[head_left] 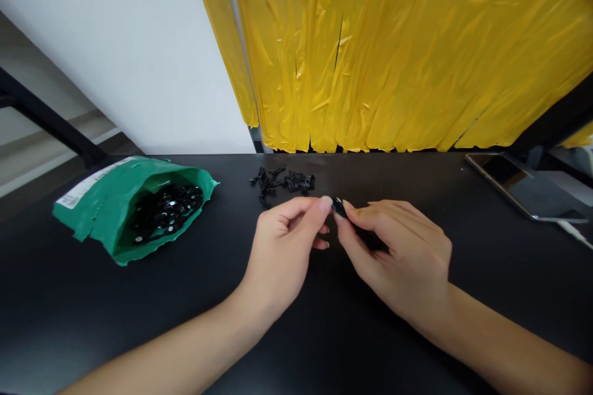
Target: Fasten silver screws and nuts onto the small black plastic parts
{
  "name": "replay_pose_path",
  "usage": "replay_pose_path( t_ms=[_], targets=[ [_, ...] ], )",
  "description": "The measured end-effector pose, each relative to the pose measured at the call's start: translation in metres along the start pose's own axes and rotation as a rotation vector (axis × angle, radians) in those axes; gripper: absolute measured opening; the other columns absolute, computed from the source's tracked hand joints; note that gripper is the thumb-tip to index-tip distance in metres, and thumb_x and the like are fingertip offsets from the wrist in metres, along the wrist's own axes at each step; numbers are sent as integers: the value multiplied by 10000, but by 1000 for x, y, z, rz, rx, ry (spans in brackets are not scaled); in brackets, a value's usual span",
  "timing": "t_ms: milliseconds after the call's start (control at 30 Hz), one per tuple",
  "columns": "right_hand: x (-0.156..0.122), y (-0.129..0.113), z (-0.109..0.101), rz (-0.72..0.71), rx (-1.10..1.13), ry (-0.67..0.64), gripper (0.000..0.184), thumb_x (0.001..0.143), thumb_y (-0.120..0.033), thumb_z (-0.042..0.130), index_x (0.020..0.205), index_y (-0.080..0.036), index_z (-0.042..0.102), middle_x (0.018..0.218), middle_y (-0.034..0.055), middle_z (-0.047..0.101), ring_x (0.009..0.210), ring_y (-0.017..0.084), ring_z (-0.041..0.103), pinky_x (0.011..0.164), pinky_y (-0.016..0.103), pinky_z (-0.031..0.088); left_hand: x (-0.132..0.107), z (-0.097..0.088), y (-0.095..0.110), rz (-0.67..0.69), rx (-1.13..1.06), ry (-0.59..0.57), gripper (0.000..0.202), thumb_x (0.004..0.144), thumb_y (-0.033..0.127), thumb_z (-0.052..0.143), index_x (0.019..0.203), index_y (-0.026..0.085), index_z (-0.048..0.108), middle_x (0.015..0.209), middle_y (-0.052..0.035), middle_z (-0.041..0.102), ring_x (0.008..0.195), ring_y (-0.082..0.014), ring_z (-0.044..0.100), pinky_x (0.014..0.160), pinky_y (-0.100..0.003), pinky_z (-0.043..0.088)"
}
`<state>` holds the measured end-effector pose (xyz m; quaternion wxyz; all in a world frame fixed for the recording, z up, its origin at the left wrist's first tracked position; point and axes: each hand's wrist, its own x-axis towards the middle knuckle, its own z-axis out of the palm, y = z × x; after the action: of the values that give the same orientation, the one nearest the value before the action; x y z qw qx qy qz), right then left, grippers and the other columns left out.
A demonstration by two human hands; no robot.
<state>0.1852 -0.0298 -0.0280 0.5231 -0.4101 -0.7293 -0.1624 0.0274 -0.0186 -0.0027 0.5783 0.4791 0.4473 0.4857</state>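
Between the fingertips of both hands is a small black part (338, 206), mostly covered by the fingers, so its exact kind cannot be made out. My left hand (288, 241) pinches its left end between thumb and forefinger. From the other side, my right hand (398, 250) grips the right end with thumb and forefinger. Just beyond my left hand lies a small heap of black parts (299, 181) on the table. To the left, an opened green plastic bag (99, 210) rests on its side, its mouth showing many black pieces (169, 210) with a few shiny round spots.
The black table (324, 333) reaches back to a white panel (152, 62) and hanging yellow plastic strips (393, 55). A phone (523, 185) with a white cable (574, 233) lies at the right. Dark frame bars (50, 117) stand at the left.
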Motion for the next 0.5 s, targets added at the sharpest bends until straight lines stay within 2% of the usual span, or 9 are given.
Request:
replay_pose_path(
  t_ms=[67, 167, 367, 500],
  targets=[
    [-1, -1, 1, 9, 2, 2, 190, 920, -104, 759, 804, -217, 659, 701, -15, 774, 621, 156, 731, 669, 319, 554, 1, 1, -1, 45, 29, 15, 210, 899, 398, 811, 846, 196, 830, 732, 6, 670, 686, -95, 589, 612, -166, 568],
    [-1, -3, 1, 25, 6, 9, 193, 923, -110, 755, 798, -218, 655, 689, -17, 766, 611, 151, 720, 666, 312, 552, 0, 1, 0, 39, 23, 14, 178, 886, 369, 826, 844, 196, 834, 740, 8, 689, 683, -88, 590, 607, -155, 556],
    [-1, -4, 3, 32, 3, 33, 215, 907, -96, 772, 786, -219, 643, 650, -21, 738, 601, 162, 717, 716, 318, 576, -2, 1, 2, -133, -157, 22, 189, 780, 334, 924, 861, 200, 818, 843, 7, 728, 751, -86, 631, 635, -152, 566],
    [0, -2, 3, 23, -2, 41, 222, 907, -105, 777, 781, -222, 636, 628, -43, 727, 578, 149, 708, 772, 322, 585, -1, 0, 3, -176, -223, -28, 317, 707, 308, 977, 969, 232, 815, 977, -4, 755, 831, -103, 663, 646, -153, 570]
  ],
)
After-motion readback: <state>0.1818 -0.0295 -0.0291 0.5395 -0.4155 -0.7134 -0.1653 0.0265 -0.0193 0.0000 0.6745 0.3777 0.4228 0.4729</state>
